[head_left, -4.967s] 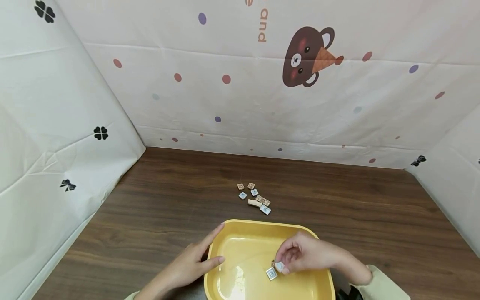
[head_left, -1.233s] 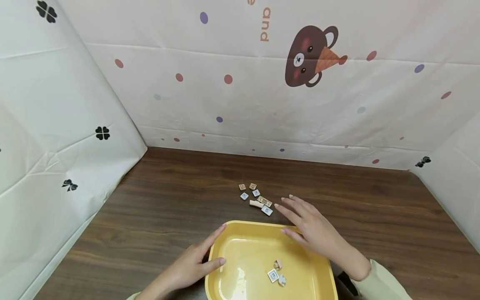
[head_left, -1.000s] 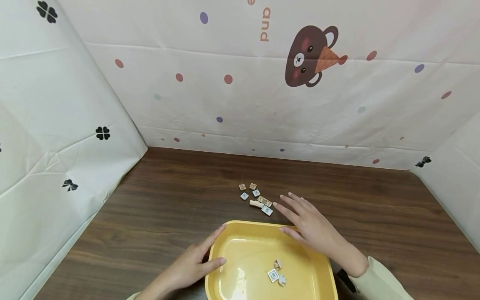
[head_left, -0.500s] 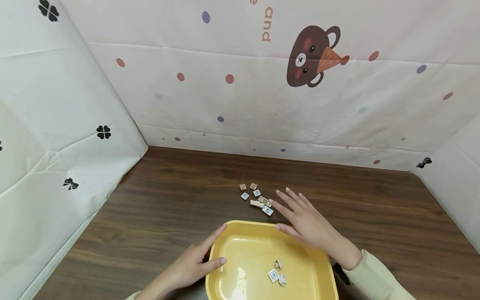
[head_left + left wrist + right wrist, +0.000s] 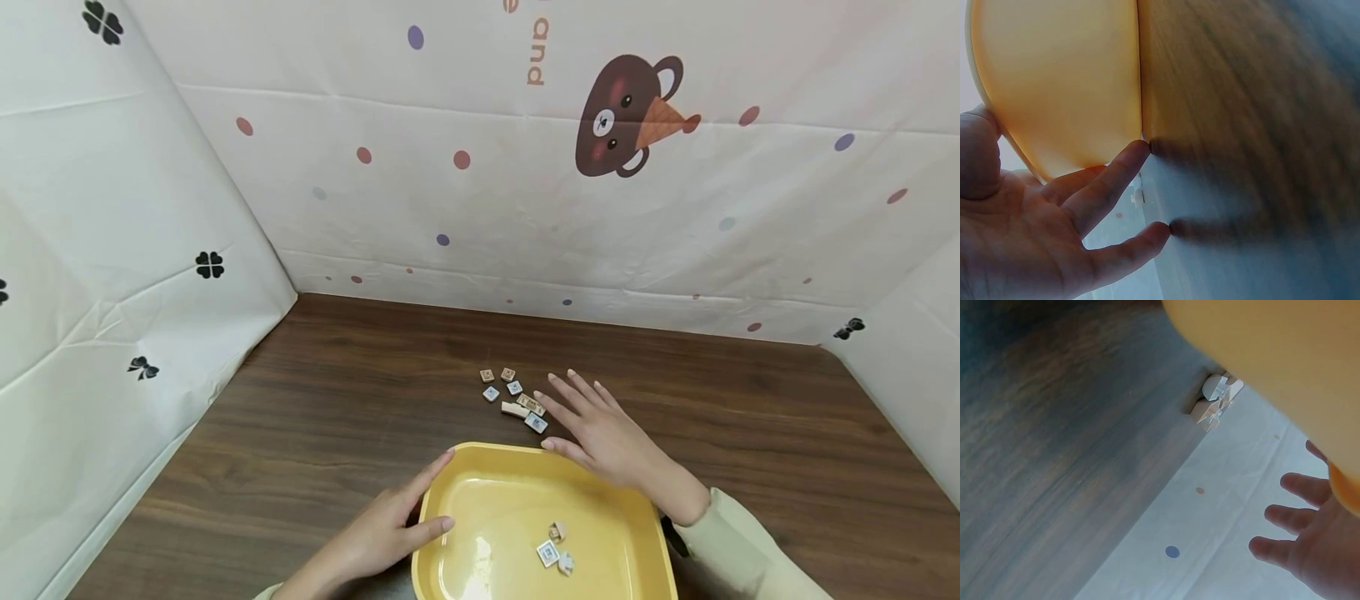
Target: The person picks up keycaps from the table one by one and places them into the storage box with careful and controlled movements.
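A yellow plastic tray (image 5: 498, 492) lies at the front of the table. At its left rim, my left hand (image 5: 384, 533) holds on, thumb over the edge and fingers along the outer wall. In the left wrist view two fingertips reach the tabletop. My right hand (image 5: 611, 442) hovers over the tray's far right rim with fingers spread, holding nothing. Its fingertips point towards a cluster of small printed blocks: a long brown one (image 5: 532, 404), a cream one on its side (image 5: 514, 409) and a blue-white one (image 5: 536, 422). Inside the tray, a square printed block (image 5: 547, 553) lies beside two tipped ones.
Beyond the long blocks sit several small square blocks, brown (image 5: 487, 376) and blue-white (image 5: 491, 394). Dark wood tabletop (image 5: 337, 400) surrounds the tray. White printed cloth (image 5: 450, 200) with a bear picture stands behind it and along both sides.
Earlier my right hand pinched a small block inside the tray. That block now lies there, and the hand has risen and drifted up and left past the far rim. The left hand stays put.
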`<state>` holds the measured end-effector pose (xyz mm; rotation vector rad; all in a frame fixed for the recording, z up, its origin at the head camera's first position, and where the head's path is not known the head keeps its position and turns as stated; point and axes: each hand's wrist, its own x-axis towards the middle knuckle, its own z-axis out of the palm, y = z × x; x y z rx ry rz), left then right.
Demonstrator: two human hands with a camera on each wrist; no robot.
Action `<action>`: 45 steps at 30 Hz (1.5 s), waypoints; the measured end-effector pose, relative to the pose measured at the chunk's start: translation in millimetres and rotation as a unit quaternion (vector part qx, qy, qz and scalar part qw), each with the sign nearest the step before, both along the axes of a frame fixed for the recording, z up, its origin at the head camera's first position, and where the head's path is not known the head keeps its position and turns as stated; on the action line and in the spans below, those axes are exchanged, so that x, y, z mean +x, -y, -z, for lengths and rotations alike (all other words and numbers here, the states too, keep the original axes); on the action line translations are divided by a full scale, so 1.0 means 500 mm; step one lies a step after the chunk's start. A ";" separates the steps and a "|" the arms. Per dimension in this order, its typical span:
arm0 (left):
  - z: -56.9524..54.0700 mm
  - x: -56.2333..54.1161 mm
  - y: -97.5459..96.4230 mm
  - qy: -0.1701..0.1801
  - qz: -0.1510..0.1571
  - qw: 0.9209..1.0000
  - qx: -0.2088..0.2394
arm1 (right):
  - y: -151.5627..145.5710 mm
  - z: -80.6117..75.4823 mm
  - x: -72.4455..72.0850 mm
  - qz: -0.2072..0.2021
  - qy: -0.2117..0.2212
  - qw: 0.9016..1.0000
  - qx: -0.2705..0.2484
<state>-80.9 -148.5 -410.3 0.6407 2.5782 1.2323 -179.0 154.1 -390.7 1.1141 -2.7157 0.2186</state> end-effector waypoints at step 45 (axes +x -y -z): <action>0.004 -0.003 -0.001 -0.005 0.004 1.000 0.007 | -0.026 0.039 -0.111 -0.011 0.157 0.979 -0.132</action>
